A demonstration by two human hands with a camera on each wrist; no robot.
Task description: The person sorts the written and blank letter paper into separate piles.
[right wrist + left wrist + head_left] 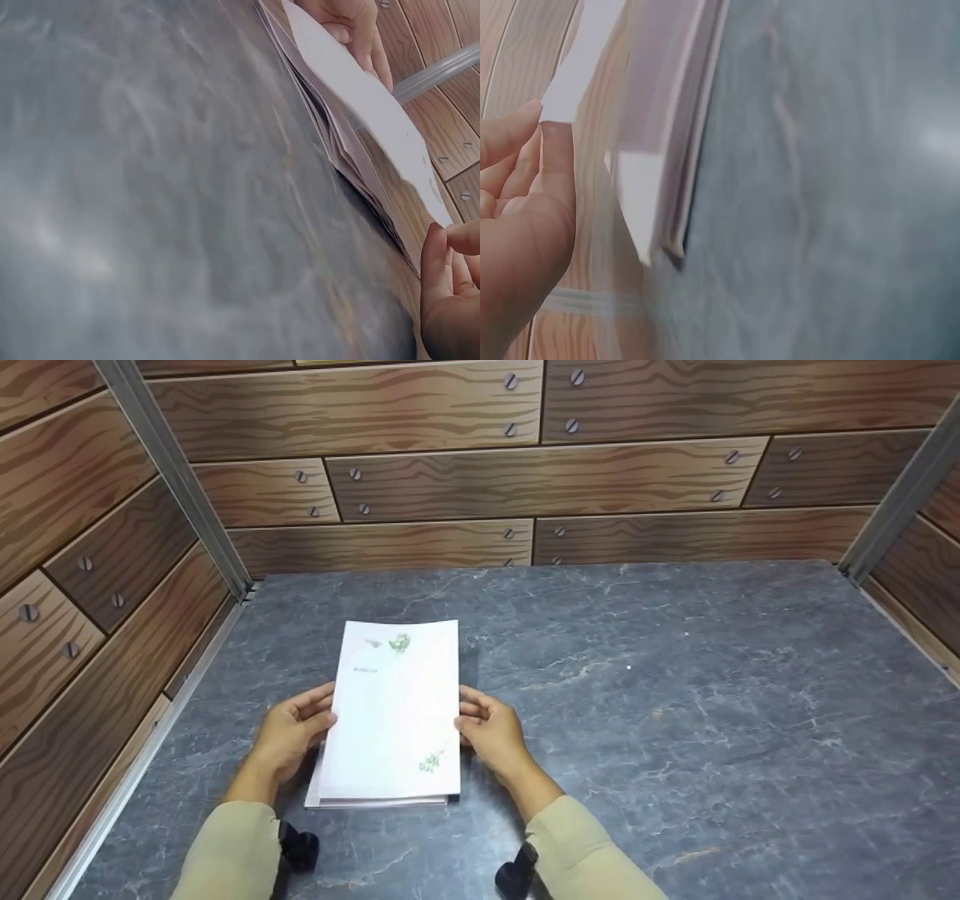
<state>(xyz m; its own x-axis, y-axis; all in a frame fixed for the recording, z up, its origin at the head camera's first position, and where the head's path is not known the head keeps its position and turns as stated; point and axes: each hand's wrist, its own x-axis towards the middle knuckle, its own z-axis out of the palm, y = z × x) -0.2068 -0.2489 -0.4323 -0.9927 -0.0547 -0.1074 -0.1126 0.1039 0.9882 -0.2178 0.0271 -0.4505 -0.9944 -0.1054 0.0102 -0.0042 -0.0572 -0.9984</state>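
Note:
A white sheet of paper (397,705) with small green leaf prints is held by its two long sides. My left hand (289,735) pinches its left edge between thumb and fingers, and my right hand (495,742) pinches the right edge the same way. Both wrist views show the sheet raised over a stack of folded papers (330,135), with a gap between them. In the head view the sheet covers most of that stack, leaving only its lower and left edges visible. The stack's pale pinkish layers lie on the dark table.
The grey marble-patterned table (675,720) extends far to the right. Wood-print panels (525,480) close off the back and sides, with metal posts (176,472) at the corners. A black wrist camera (298,847) sits at the left cuff, another (516,874) at the right.

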